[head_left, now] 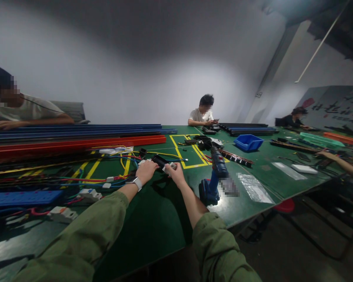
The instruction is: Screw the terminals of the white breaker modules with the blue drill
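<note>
A dark, black-looking part (pixel 159 160) lies between my two hands over the green table; its exact kind is hard to make out. My left hand (pixel 146 171), with a watch on the wrist, has its fingers bent and closed on the near left end of it. A pale block partly shows behind those fingers. In my right hand (pixel 176 174) a small light-grey block (pixel 168 167) is pinched between thumb and fingers, close against the black part's right end. Wires with a ring terminal (pixel 186 159) run just beyond my hands.
A blue cordless drill (pixel 216 172) stands right of my hands, near plastic bags (pixel 254 188). On the left lie a blue power strip (pixel 23 198), wired grey breakers (pixel 62 214) and long red profiles (pixel 129 141). Farther off are a blue bin (pixel 248 143) and several people.
</note>
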`<state>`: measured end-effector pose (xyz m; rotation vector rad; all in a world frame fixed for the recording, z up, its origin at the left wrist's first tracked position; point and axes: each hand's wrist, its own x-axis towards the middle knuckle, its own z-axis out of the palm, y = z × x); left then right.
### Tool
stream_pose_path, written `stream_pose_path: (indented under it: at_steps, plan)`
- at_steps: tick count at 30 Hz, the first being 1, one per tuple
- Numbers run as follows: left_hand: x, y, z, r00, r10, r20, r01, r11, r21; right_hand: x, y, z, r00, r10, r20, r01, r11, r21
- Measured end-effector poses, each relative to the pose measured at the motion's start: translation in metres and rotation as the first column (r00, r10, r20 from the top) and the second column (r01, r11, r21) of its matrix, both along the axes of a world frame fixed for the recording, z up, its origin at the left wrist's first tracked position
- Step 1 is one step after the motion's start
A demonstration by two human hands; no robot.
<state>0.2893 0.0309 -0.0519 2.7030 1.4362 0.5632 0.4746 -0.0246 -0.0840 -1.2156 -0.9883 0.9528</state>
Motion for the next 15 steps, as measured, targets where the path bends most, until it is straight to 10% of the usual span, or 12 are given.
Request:
stream_pose_path:
  at_steps: [4, 8, 15]
  plan:
    - [-0.002, 0.018, 0.009, 0.983, 0.179, 0.043, -0.171, 0.974, -0.148, -0.003, -0.002, 0.000, 0.995, 0.031, 0.098, -0.037, 0.998, 0.053]
    - [-0.016, 0.035, 0.009, 0.871, 0.488, -0.055, -0.479, 0.817, -0.321, -0.005, -0.003, -0.001, 0.986, 0.058, 0.154, -0.068, 0.996, 0.058]
    - [-0.032, 0.052, 0.007, 0.938, 0.332, 0.097, -0.239, 0.824, -0.513, -0.003, -0.002, -0.005, 0.990, 0.044, 0.137, -0.050, 0.998, 0.040]
